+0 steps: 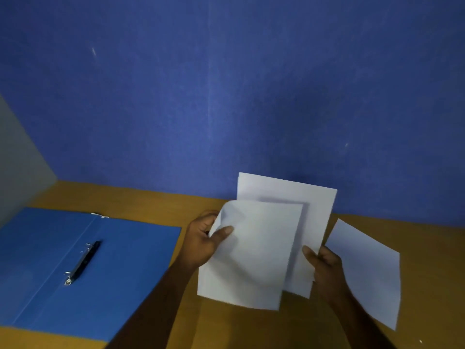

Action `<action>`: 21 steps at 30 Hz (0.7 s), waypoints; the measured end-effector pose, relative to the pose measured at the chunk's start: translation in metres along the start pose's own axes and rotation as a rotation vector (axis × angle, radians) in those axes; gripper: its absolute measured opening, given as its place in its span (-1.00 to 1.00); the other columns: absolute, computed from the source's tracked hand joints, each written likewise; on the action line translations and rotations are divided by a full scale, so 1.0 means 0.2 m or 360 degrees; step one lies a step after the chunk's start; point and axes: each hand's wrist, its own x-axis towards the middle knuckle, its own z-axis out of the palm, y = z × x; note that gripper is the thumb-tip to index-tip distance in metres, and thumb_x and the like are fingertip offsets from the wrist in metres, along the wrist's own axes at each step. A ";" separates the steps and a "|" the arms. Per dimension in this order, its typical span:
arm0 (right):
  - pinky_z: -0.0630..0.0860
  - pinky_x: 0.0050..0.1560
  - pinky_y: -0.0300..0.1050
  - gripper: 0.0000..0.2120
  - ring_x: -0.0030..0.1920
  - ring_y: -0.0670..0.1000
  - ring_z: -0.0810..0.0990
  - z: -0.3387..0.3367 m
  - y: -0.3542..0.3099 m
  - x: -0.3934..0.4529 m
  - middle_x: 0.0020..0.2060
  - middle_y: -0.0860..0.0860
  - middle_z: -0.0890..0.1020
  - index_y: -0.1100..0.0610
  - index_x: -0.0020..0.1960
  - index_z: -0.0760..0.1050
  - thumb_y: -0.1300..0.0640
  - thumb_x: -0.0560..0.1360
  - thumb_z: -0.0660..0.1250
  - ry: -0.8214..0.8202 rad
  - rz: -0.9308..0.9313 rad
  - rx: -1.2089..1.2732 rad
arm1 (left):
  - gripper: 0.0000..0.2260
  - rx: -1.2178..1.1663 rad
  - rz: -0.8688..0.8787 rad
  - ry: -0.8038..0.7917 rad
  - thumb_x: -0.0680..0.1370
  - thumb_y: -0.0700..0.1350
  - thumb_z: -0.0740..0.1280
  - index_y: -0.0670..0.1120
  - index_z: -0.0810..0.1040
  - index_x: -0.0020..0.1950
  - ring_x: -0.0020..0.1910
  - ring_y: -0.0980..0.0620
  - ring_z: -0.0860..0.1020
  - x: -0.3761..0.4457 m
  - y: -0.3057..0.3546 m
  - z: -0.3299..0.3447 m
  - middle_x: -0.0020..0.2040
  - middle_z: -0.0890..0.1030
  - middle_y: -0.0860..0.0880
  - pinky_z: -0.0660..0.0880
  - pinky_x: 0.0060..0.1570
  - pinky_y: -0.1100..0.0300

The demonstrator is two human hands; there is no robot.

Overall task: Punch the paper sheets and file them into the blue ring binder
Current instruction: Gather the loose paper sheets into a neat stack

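The blue ring binder [120,268] lies open flat on the left of the wooden desk, its metal ring mechanism [83,260] shut along the spine. My left hand [203,240] grips the curled top-left corner of a white paper sheet [251,255], held above the desk. My right hand [327,270] pinches the right edge of a second white sheet [302,205] that stands behind the first. A third white sheet [370,275] lies on the desk to the right, partly under my right wrist. No hole punch is in view.
A blue wall [226,96] rises right behind the wooden desk [141,200]. A grey panel [17,167] closes off the left side. Bare desk surface shows in front of the sheets.
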 end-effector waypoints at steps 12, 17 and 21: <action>0.53 -0.11 -0.14 -0.68 -0.13 0.10 0.61 0.18 -0.06 -0.02 -0.14 0.17 0.63 0.26 0.21 0.53 0.09 0.65 0.13 -0.0359 0.0381 0.0302 | -0.75 -0.0159 -0.0239 0.0455 0.43 -0.13 0.52 0.05 0.53 0.01 -0.15 -0.06 0.63 0.00 0.04 0.06 -0.09 0.63 0.03 0.65 -0.22 0.01; 0.61 0.06 -0.16 -0.74 0.07 -0.02 0.68 0.18 -0.12 -0.06 0.04 -0.01 0.71 0.10 0.16 0.58 0.03 0.53 0.31 -0.0395 0.0039 0.0305 | -0.38 -0.0386 -0.0113 0.0472 0.39 -0.32 0.52 0.08 0.32 0.29 -0.02 0.15 0.67 -0.01 0.10 0.10 -0.03 0.67 0.26 0.64 -0.14 0.20; 0.61 -0.10 -0.31 -0.81 0.01 -0.04 0.69 0.21 -0.14 -0.06 0.00 0.02 0.71 0.15 0.15 0.57 0.25 0.55 0.30 -0.0251 -0.0169 0.0215 | -0.44 -0.0403 -0.0085 0.0498 0.40 -0.32 0.51 -0.01 0.43 0.32 0.03 0.17 0.66 -0.04 0.09 0.13 -0.01 0.66 0.31 0.61 -0.12 0.29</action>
